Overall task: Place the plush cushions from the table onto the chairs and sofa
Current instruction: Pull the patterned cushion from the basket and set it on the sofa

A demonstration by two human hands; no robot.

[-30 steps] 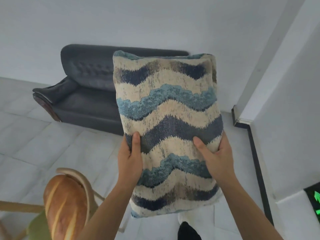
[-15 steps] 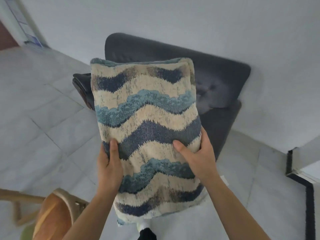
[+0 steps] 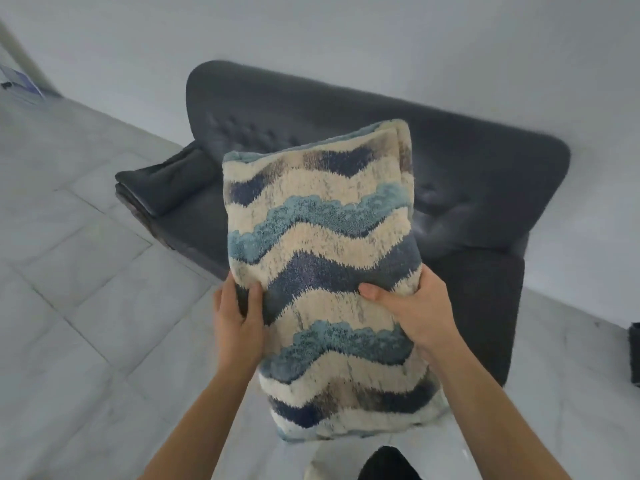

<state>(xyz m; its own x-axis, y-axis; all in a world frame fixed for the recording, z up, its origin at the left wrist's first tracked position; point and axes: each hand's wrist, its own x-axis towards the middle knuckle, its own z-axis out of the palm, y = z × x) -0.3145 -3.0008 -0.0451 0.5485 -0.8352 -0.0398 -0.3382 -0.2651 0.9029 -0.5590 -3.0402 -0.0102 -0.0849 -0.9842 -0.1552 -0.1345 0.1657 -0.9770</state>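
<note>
Head view of a two-handed carry. A plush cushion (image 3: pixel 322 271), patterned in wavy bands of cream, light blue and navy, is held upright in the air between the camera and a dark grey tufted sofa (image 3: pixel 467 174) that stands against a pale wall; the cushion touches neither the sofa nor the tiled floor (image 3: pixel 86 271). The left hand (image 3: pixel 235 320) clasps the cushion's left edge, thumb pressed onto the front face and fingers wrapped behind, out of sight. The right hand (image 3: pixel 412 313) clasps the right edge likewise, thumb laid across the front and fingers closed around the back. The pile dents visibly under both thumbs and the sides pinch inward at the grip, which suggests a soft, compliant filling; the ease of the raised hold suggests low weight, though this is a judgement only. The shaggy surface probably offers good friction, so slipping is unlikely, and nothing about the object appears fragile. Opposed holds at mid-height on the two side edges, as here, seem apt, since they keep the face flat and upright for setting the lower edge onto the sofa seat with the back against the backrest.
</note>
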